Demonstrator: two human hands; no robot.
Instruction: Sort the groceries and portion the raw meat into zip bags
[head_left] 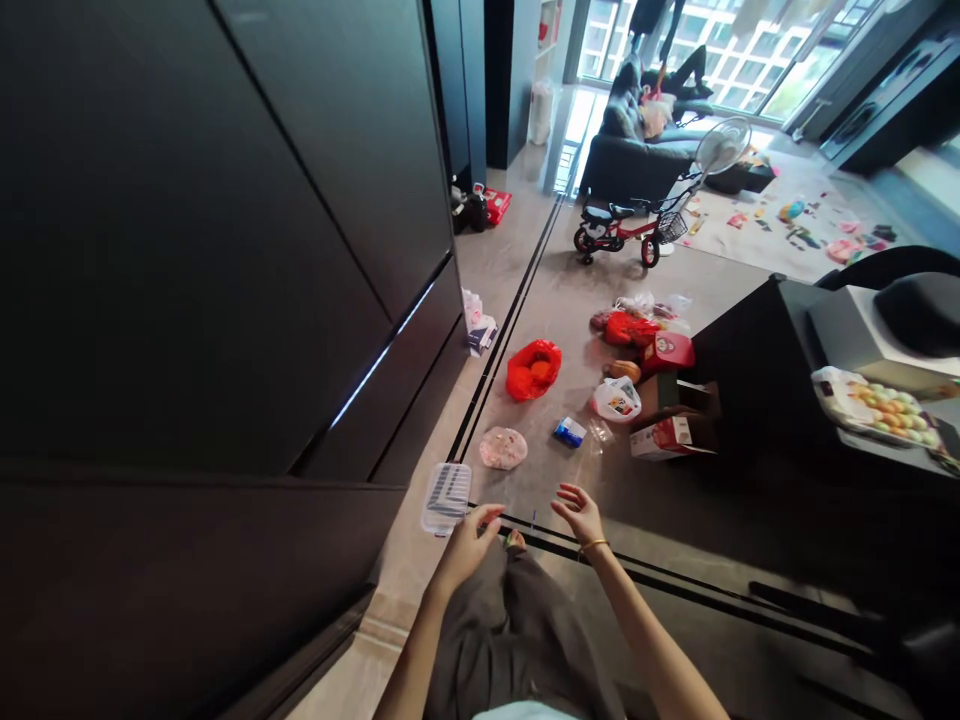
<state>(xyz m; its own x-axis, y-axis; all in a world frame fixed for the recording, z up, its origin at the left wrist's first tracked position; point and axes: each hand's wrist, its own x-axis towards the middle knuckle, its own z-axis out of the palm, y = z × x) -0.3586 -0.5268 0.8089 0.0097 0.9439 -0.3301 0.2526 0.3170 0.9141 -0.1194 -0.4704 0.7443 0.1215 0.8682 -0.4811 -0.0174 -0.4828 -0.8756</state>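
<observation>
Polished floor (574,310) crossed by dark strips extends past a red-framed child's bicycle (622,228). Left hand (480,522): thumb and fingers parted, nearest a clear plastic tray (447,490) lying on the floor; contact cannot be determined. Right hand (576,505): fingers loosely spread in the air. Ahead lie a pink oval pad (503,449), a blue packet (570,432) and a red plastic bag (534,350).

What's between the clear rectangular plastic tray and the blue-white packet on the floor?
In the head view, a pale pink patterned oval thing lies between the tray and the packet; I cannot tell what it is.
</observation>
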